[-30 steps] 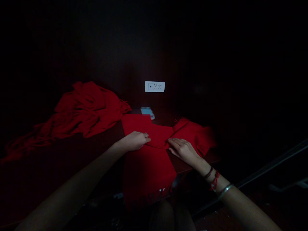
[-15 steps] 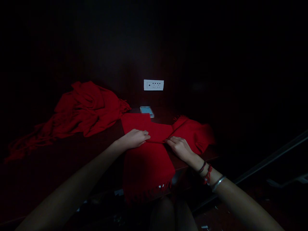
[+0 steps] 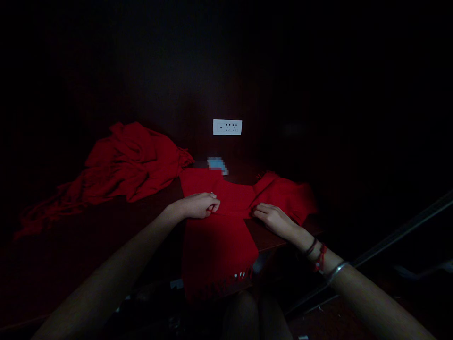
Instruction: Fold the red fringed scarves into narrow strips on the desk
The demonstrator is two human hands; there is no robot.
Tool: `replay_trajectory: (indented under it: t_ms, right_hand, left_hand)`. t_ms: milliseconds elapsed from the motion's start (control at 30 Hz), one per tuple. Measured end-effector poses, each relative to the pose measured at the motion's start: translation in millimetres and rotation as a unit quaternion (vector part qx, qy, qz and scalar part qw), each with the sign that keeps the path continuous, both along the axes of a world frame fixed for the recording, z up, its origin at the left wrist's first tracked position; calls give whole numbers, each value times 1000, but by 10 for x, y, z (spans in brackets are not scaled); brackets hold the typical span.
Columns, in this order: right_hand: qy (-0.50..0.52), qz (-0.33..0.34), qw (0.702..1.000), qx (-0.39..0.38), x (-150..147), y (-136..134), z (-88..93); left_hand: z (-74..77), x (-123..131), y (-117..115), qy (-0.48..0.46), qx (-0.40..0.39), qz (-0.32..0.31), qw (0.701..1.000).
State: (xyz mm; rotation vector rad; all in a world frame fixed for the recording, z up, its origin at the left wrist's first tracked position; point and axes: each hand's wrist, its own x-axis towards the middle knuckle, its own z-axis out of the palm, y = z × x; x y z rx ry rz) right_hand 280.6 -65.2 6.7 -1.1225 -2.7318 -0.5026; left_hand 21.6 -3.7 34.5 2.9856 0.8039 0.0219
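A red fringed scarf point(image 3: 220, 245) lies before me, its fringed end hanging over the front edge of the dark wooden surface. Across its middle runs a folded strip, and a looser part spreads to the right. My left hand point(image 3: 200, 206) is closed on the scarf at the fold, fingers curled in. To the right, my right hand point(image 3: 274, 219) pinches the scarf's near edge between thumb and fingers; the exact grip is dim. Another heap of red fringed cloth point(image 3: 132, 158) lies crumpled on the left.
A white wall socket point(image 3: 227, 127) is fixed to the dark back panel. Below it lies a small blurred blue item point(image 3: 217, 164), behind the scarf. My knees point(image 3: 244, 314) are under the front edge. Much of the surroundings is too dark to make out.
My right hand has slid a little to the right along the scarf's edge, widening the gap between my hands. The fingers of my left hand have curled in tighter, staying in nearly the same spot.
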Motion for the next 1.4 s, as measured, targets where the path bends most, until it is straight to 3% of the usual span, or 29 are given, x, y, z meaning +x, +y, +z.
replay_trajectory:
  t_ms: [100, 233, 300, 400, 500, 600, 767, 900, 1167, 1300, 1400]
  right_hand:
    - [39, -6, 999, -30, 71, 25, 29]
    - [33, 5, 986, -162, 50, 120, 260]
    - [27, 0, 976, -217, -43, 228, 414]
    - [101, -43, 980, -167, -328, 485, 515]
    - [149, -85, 978, -118, -678, 787, 368]
    - [111, -119, 971, -176, -877, 1007, 98]
    - [69, -190, 953, -225, -730, 1122, -160]
    - [82, -206, 956, -191, -568, 1109, -189]
    - [132, -187, 968, -99, -541, 1138, -145]
    - [106, -221, 964, -100, -509, 1272, -80]
    - [95, -201, 969, -109, -496, 1372, 14]
  left_hand:
    - [-14, -38, 111, -43, -95, 16, 994]
    - [-185, -44, 269, -163, 27, 199, 966]
    - [-299, -38, 329, -118, 31, 271, 955]
    - [-407, -24, 372, -29, -30, 324, 945]
    - [-429, -7, 377, -10, -26, 344, 938]
    - [-435, -2, 380, -1, -15, 374, 927]
    - [-463, -24, 392, 1, -13, 419, 908]
    - [-455, -60, 383, -8, -19, 413, 911]
    - [-447, -101, 356, -21, 6, 431, 902]
    - [-437, -129, 391, -38, 19, 438, 898]
    - [-425, -225, 476, -53, 36, 463, 884]
